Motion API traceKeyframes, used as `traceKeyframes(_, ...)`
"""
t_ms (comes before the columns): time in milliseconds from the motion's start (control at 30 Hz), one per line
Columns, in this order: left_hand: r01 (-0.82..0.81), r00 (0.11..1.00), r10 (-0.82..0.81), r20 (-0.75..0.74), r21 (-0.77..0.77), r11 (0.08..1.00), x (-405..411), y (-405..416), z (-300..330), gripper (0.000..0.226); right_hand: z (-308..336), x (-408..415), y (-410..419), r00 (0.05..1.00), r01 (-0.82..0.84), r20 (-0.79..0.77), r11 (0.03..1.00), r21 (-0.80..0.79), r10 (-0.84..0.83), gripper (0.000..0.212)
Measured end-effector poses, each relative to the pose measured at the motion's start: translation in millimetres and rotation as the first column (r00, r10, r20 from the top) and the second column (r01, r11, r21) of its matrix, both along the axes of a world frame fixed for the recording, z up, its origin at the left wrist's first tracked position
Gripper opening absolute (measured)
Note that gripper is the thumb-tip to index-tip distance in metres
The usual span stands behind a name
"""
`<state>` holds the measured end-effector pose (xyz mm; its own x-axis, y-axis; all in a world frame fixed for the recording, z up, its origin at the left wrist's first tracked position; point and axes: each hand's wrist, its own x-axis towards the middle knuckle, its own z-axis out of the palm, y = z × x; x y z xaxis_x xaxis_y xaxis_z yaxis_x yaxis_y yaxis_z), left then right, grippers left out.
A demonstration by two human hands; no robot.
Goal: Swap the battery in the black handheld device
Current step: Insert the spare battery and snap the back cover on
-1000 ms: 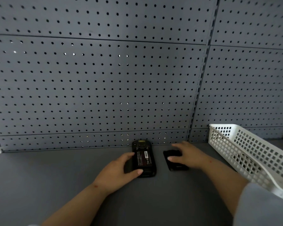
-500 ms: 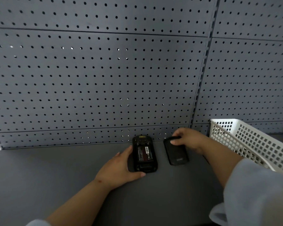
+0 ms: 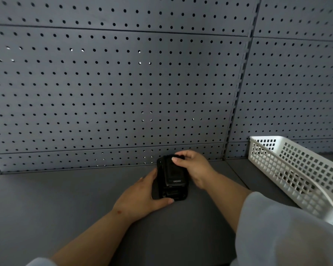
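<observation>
The black handheld device [image 3: 172, 194] lies face down on the grey shelf, close to the pegboard back wall. My left hand [image 3: 142, 196] grips its left side and near end, thumb along the bottom edge. My right hand [image 3: 194, 167] holds a black cover plate [image 3: 174, 173] with a small logo, lying on top of the device's back over the battery bay. The red-labelled battery is hidden under the plate. The plate's near end sits slightly raised above the device's lower section.
A white plastic lattice basket [image 3: 296, 169] stands on the shelf at the right, angled toward me. The grey pegboard wall [image 3: 123, 93] rises right behind the device. My light grey right sleeve [image 3: 286, 231] fills the lower right corner.
My right hand picked the black cover plate up from the shelf beside the device and moved it left onto the device's back, covering the battery. My left hand kept its hold.
</observation>
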<state>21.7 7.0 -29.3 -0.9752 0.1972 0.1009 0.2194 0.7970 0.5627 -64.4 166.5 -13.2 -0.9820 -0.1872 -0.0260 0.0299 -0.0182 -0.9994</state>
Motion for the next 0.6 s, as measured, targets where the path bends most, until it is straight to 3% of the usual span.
traceKeyframes(200, 0.001, 1.000, -0.001, -0.008, 0.020, 1.000, -3.2, -0.7, -3.2, 0.094, -5.2, -0.1, -4.9, 0.999, -0.015, -0.042, 0.995, 0.103, 0.019, 0.022)
traceKeyframes(500, 0.012, 1.000, -0.011, -0.025, 0.053, 0.999, -5.5, -2.0, -5.8, 0.094, -6.6, -1.4, -1.0, 0.997, -0.034, -0.057, 0.990, 0.134, 0.042, 0.009)
traceKeyframes(600, 0.009, 1.000, -0.009, -0.009, 0.041, 0.999, -8.0, -4.1, -9.9, 0.098, -8.8, -3.4, 1.9, 0.998, -0.022, -0.049, 0.992, 0.127, 0.029, 0.020)
